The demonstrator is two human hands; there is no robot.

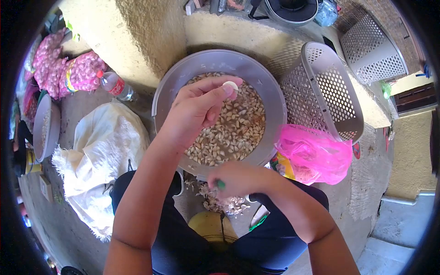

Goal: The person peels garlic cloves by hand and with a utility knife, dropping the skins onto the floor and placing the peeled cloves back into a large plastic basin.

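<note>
My left hand (197, 105) is raised over a large grey basin (167, 82), pinching a pale garlic clove (231, 85) between thumb and fingers. Many garlic cloves (229, 135) lie in murky water inside the basin. Lower down, near the basin's front rim, my right hand (240, 178) is closed around a small tool with a green handle (220, 184). That hand is slightly blurred, and the tool's working end cannot be made out. Papery garlic skins (227, 201) are heaped on the ground below it, between my knees.
Right of the basin stand a perforated grey basket (302, 91) and a pink plastic bag (316, 156). A white woven sack (101, 160) sits at the left, with a plastic bottle (117, 85) and pink mesh bags of garlic (85, 73) beyond. A wall (151, 36) rises behind.
</note>
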